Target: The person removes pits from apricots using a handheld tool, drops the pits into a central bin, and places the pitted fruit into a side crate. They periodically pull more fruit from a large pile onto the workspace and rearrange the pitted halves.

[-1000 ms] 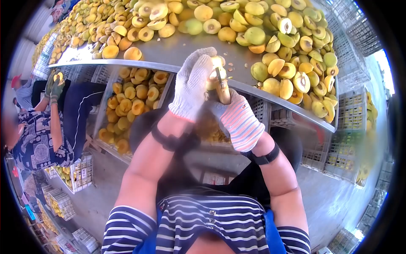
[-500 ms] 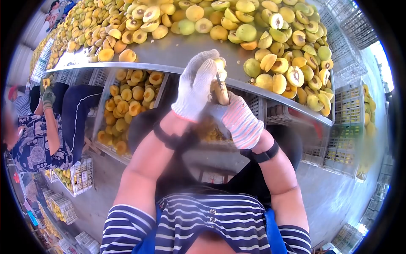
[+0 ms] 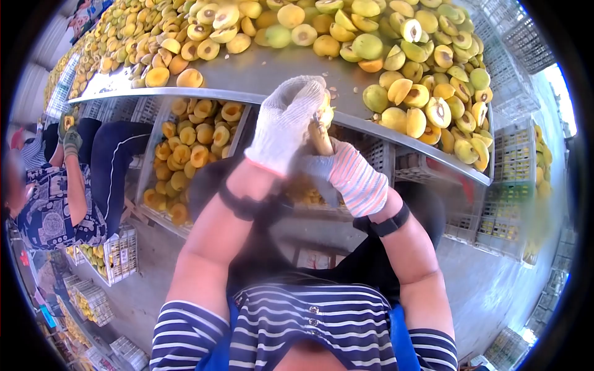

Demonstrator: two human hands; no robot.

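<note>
My left hand (image 3: 283, 123), in a white knit glove, is closed around a yellow peach half (image 3: 328, 115), mostly hidden by the fingers. My right hand (image 3: 359, 180), in a striped glove, grips the brown wooden handle (image 3: 322, 141) of a small pitting tool. Its dark tip is against the fruit, and its exact shape is hidden. Both hands are together just over the front edge of a metal table (image 3: 260, 71). Many halved peaches (image 3: 436, 111) lie on that table, several with the stone still showing.
Below the table edge, left of my knees, stands a crate of pitted halves (image 3: 192, 145). Another container lies partly hidden beneath my hands. Stacked plastic crates (image 3: 507, 185) stand at the right. A co-worker (image 3: 62, 198) sits at the left, holding a fruit.
Both hands stay together on the fruit and tool. The left hand has turned slightly, the tool handle has shifted a little, and the view has moved slightly.
</note>
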